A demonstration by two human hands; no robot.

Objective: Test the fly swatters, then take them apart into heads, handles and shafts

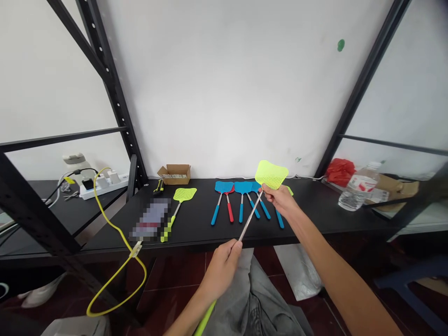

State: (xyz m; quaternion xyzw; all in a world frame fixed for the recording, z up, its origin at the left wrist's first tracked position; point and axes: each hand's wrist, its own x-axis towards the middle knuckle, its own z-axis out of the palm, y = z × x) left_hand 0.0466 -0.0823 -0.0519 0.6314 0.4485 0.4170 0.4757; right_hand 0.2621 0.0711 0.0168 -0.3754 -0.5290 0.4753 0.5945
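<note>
- As the left hand (223,267) clasps a lime fly swatter (272,172), the right hand (282,199) pinches its neck toward one o'clock.
- Blue swatters (242,187) lie on the desk (198,217) at twelve.

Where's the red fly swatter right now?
In the head view, the red fly swatter lies near the middle of the black tabletop, left of the right hand, between two blue swatters.

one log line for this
held: lime swatter; left hand: lower part; right hand: by head; table: blue swatters, red swatter, box
</note>
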